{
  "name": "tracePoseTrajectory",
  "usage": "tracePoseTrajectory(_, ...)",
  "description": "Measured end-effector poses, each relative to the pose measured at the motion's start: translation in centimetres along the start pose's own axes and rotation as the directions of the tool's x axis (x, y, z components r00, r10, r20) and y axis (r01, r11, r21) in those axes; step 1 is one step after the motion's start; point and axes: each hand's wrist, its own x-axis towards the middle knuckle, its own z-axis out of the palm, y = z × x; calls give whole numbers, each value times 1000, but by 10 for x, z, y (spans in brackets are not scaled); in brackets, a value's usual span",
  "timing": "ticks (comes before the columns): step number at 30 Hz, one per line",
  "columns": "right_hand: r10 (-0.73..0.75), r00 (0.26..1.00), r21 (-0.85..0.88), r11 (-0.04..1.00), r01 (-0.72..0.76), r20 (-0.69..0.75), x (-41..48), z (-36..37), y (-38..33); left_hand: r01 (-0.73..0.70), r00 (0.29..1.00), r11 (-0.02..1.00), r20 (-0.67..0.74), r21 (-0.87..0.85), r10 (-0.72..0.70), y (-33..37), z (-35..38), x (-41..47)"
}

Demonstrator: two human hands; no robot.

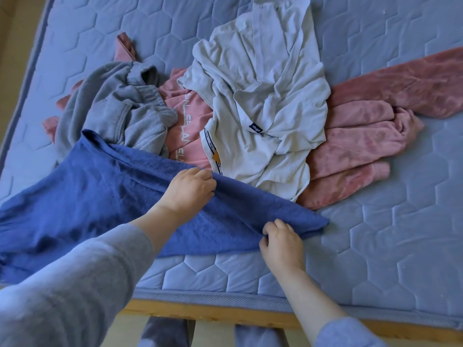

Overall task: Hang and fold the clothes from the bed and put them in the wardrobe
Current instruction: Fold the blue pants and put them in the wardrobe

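Both grips: your left grip (190, 189) and right grip (280, 239) pinch the blue garment (100, 196).
Left to do: pile (263, 96) on bed (388, 234) unfolded; nothing hung yet.

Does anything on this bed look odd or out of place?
Nothing looks damaged or spilled. The clothes lie in a crumpled heap on the mattress: a white shirt over a pink printed top, a grey garment beside them. The left hand and right hand grip the blue garment.
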Motion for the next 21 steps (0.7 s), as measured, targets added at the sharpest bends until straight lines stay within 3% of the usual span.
tracePoseTrajectory(3,31,989,146,989,-10,-142,1,-16,8,41,998,999,38,-8,-41,-4,2,1)
tracePoseTrajectory(6,149,937,321,946,-43,-315,4,-43,21,56,998,994,-23,-95,-58,-3,1,5)
tracePoseTrajectory(9,208,920,493,870,-19,-332,19,-76,29,87,993,969,-62,-232,-104,3,-6,12)
tracePoseTrajectory(13,182,891,566,819,97,-415,43,-110,27,161,968,931,-131,-327,-213,5,-17,25)
tracePoseTrajectory(21,209,882,598,795,99,-423,107,-128,34,279,933,903,-130,-326,-335,-5,-24,63)
